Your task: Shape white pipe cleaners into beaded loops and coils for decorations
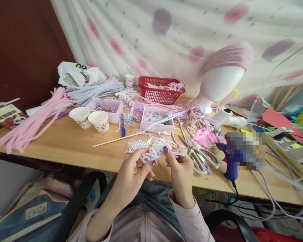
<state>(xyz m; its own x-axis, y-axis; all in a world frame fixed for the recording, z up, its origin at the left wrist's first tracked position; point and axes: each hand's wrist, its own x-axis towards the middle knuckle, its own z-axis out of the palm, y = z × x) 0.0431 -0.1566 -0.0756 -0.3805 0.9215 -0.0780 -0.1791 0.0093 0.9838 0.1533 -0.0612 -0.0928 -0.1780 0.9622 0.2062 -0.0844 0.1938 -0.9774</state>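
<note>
Just above the table's front edge, my left hand (136, 167) and my right hand (180, 168) pinch a pale curled pipe cleaner (153, 153) between them. Several small coils run along it, and a straight tail sticks out past my right fingers. Thumb and fingertips close on it at each side. Right behind my hands lie bags of white pearl beads (137, 145). Open-bladed scissors (200, 153) with pale green handles rest to the right of my right hand. Farther right is a blue glue gun (231, 164), partly blurred out.
Paper cups (99, 121) and a lilac box (116, 114) stand left, near bundles of pink pipe cleaners (37, 117). A white box (158, 127), red basket (156, 95) and foam head (219, 80) are behind. A wooden stick (113, 139) and blue pen (123, 127) lie mid-table. Cords trail at right.
</note>
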